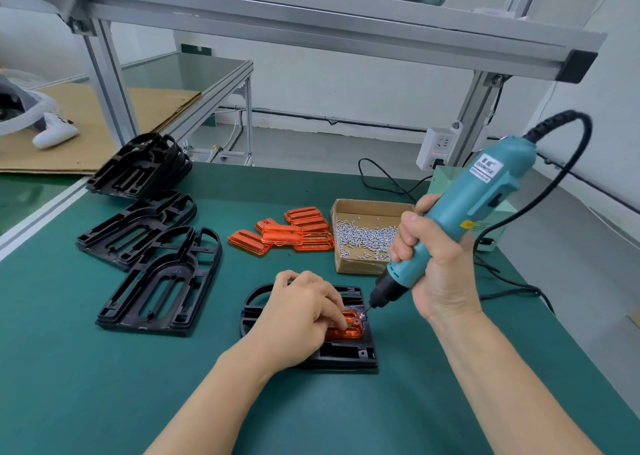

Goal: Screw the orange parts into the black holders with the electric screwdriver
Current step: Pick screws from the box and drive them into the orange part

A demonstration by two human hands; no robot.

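Black holder (pixel 349 356) partly under left hand (pixel 298 312).

a green-matted bench (pixel 104 402) carries black holders (pixel 162 281), orange parts (pixel 287 234) and a cardboard box of screws (pixel 363 238).

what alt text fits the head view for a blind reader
The right hand tilts a teal electric screwdriver onto an orange part that the left hand presses into a black holder. Behind lie spare holders, orange parts and boxed screws.
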